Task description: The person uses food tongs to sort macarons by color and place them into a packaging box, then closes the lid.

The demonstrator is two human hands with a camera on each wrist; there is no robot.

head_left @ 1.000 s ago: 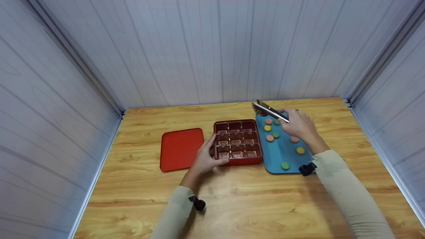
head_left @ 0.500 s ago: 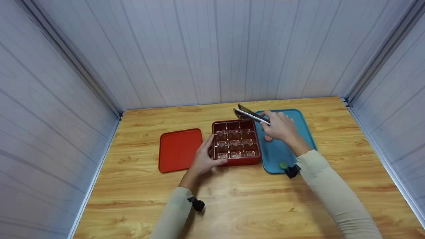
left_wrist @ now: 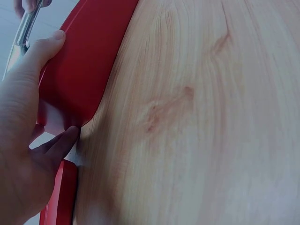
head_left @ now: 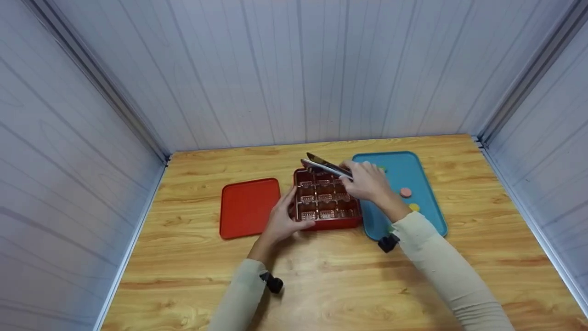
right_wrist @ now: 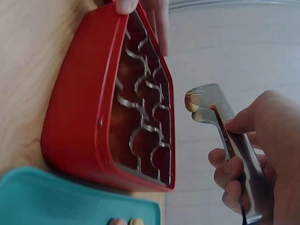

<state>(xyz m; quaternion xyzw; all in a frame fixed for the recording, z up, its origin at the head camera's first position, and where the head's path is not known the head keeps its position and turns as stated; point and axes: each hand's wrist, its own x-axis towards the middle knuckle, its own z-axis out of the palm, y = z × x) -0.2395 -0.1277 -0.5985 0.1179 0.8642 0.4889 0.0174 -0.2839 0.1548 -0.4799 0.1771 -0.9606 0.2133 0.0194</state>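
Note:
My left hand (head_left: 281, 220) grips the near left corner of a red box (head_left: 337, 224), with the thumb along its front wall and fingers at its left side. A clear divider insert (right_wrist: 145, 84) splits the box into several compartments; those in sight hold nothing. My right hand (head_left: 367, 183) holds metal tongs (head_left: 331, 169), which slant over the back row of the box. Between the tong tips, in the right wrist view, sits a small yellowish macaron (right_wrist: 191, 103), above the rim of the box.
Right of the box lies a blue tray (head_left: 404, 164) with several macarons, among them a pink macaron (head_left: 405, 192) and a yellow macaron (head_left: 414, 208); my right arm covers part of it. A flat red lid (head_left: 249, 208) lies on the left. Pale panel walls (head_left: 257, 73) enclose the table.
The right hand has carried the tongs leftward from above the blue tray to over the back left of the box. The left hand stays on the box corner.

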